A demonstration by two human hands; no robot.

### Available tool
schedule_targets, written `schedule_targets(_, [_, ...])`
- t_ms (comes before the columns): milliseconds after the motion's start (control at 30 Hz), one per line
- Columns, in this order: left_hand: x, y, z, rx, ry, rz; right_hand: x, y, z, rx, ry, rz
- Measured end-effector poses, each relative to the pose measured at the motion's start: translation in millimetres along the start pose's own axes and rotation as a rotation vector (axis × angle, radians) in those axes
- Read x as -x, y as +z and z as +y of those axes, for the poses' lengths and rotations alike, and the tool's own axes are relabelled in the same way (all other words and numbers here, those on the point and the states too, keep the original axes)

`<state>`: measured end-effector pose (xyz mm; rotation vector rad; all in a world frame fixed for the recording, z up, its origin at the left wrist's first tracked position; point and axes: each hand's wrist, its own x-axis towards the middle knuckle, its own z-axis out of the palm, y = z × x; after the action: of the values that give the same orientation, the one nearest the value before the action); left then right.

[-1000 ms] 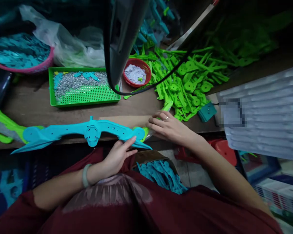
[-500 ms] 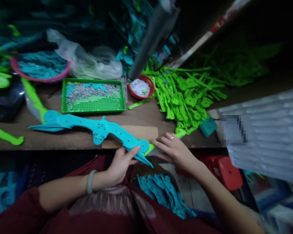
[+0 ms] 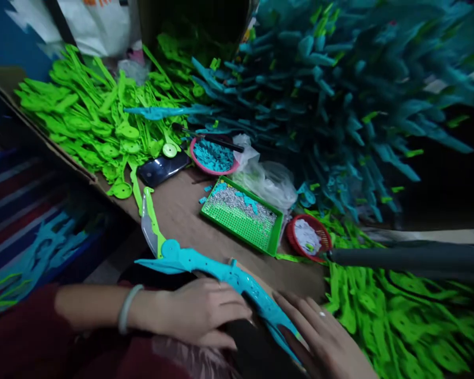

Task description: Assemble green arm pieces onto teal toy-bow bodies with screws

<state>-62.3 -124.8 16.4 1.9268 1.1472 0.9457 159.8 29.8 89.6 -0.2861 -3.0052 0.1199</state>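
Note:
A long cyan plastic bow piece (image 3: 205, 263) lies slantwise across the near edge of the brown table (image 3: 181, 210). A green limb with a grey blade (image 3: 150, 221) is joined to its left end. My left hand (image 3: 197, 310), with a pale bangle on the wrist, lies against the bow's middle with its fingers together around it. My right hand (image 3: 324, 337) rests on the bow's right end with the fingers stretched out flat.
A green tray (image 3: 274, 245) holds small metal bits. Beside it are a red basket (image 3: 290, 231), a pink bowl (image 3: 205, 167) of cyan parts, a phone (image 3: 161, 168) and a plastic bag (image 3: 268, 181). Green parts (image 3: 82, 121) are heaped at left and right, teal parts (image 3: 319, 95) behind. A grey bar (image 3: 411, 258) juts in from the right.
The view has swung left and tilted. The bow has turned and slid nearer me; my left hand moved from its tip to its middle, my right hand onto its right end.

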Motion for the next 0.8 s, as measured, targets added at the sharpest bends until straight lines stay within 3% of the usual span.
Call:
schedule_targets(67, [7.8,-15.2,-13.2,-0.476,0.004,0.056,-81.0,-6.6,-14.2,0.061,-0.09,0.066])
schedule_targets(133, [5.8,-9.3,-26.6,-0.77,-0.04,0.079,-176.4,-3.4,-9.5,0.185,-0.1,0.105])
schedule_targets(200, [0.5,9.2,-35.5,-0.9,-0.062,0.113,-268.8,10.5,9.2,0.299,0.015,0.11])
schedule_targets(267, [-4.4,27.8,-39.0,-0.946,-0.064,0.177,-342.6,30.8,28.4,0.372,0.118,0.044])
schedule_targets(367, [-9.3,40.6,-39.5,-0.957,-0.009,0.274,-402.4,54.9,43.8,0.399,0.118,-0.125])
schedule_targets(467, [-10.6,42.9,-40.9,-0.923,0.064,0.348,-409.7,56.8,49.7,0.425,0.069,-0.185])
schedule_targets(567, [-11.8,51.7,-43.6,-0.856,0.108,0.395,-386.1,45.0,48.2,0.348,0.074,-0.124])
schedule_targets(667, [-15.3,64.5,-45.0,-0.773,0.138,0.412,-340.3,37.5,30.4,0.039,0.083,0.004])
schedule_targets(800, [-20.1,69.3,-45.9,-0.539,0.148,0.326,-259.6,43.9,-15.4,-0.345,0.084,0.043])
